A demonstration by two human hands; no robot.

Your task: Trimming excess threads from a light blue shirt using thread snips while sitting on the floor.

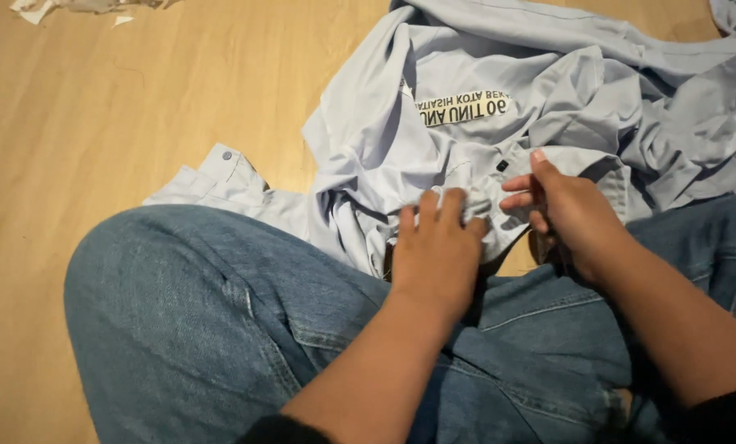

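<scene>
A pale blue button-up shirt (499, 107) lies crumpled on the wooden floor and over my lap, with a white printed patch and a small dark button near its front edge. My left hand (435, 247) presses down on the shirt's edge, fingers curled into the cloth. My right hand (567, 205) pinches the same edge just to the right, thumb up beside the dark button (502, 165). A cuff with a pale button (226, 156) sticks out at the left.
I sit on a light wooden floor (138, 99) in blue jeans (203, 321), my left knee raised at lower left. Torn white scraps (47, 8) lie at the top left corner. More pale blue cloth bunches at the upper right.
</scene>
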